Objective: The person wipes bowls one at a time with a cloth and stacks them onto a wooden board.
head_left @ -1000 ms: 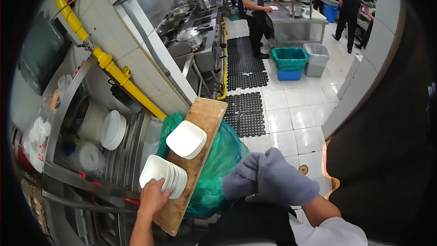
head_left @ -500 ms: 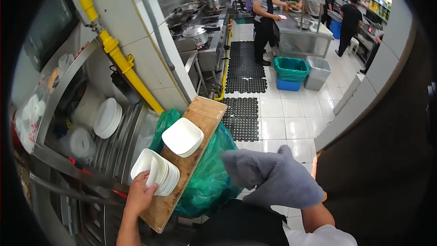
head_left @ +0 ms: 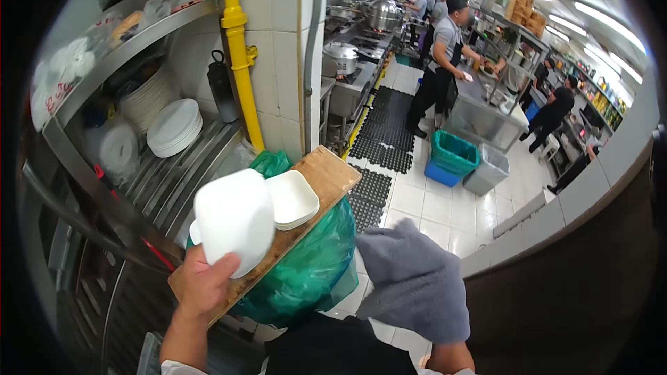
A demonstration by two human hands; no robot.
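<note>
My left hand grips a white square bowl, lifted over the wooden board, with its outer side toward me. The stack behind it is mostly hidden by this bowl. Another short stack of white bowls sits on the board, just right of the held one. A grey towel covers my right hand completely, so its fingers do not show. Beneath the board is a green plastic bag.
White plates stand on the metal rack at left, beside a yellow pipe. Ahead are black floor mats, a green-lined blue bin, a grey bin and several people near the stoves and counters.
My left hand has taken a bowl from the nearer stack and raised it. The view has turned, and the towel around my right hand has shifted and hangs lower.
</note>
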